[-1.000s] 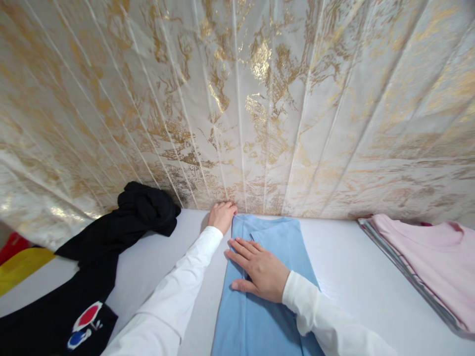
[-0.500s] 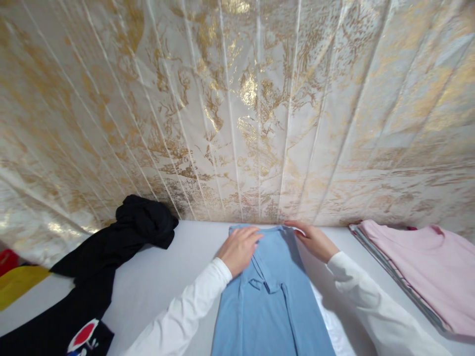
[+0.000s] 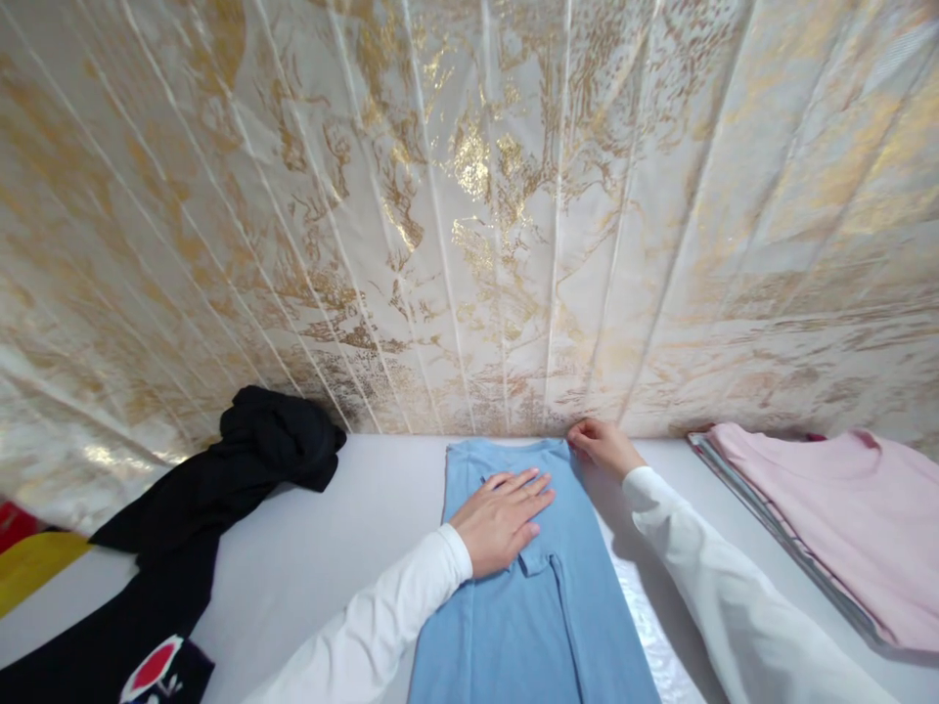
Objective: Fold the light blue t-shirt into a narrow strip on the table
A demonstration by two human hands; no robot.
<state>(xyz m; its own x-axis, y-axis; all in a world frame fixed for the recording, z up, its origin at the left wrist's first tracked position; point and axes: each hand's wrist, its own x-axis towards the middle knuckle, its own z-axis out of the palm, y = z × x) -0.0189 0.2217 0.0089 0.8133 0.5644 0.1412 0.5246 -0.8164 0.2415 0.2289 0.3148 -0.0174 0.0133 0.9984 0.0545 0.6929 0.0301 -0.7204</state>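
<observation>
A light blue shirt lies lengthwise in front of me, its sides folded inward and a sleeve edge showing in the middle. My left hand rests flat on its upper part, fingers stretched out and slightly spread. At the far right corner of the shirt, my right hand has its thumb and fingers pinched together on the cloth edge. Along the shirt's right side a shiny white sheet sticks out from underneath.
Folded clothes with a pink shirt on top are stacked at right. A black garment lies crumpled at left, beside a yellow cloth and a red item. A gold-patterned curtain hangs behind the white table surface.
My left hand has slid from the shirt's far left edge towards its middle and flattened. My right hand has closed on the far right corner. The view has shifted slightly.
</observation>
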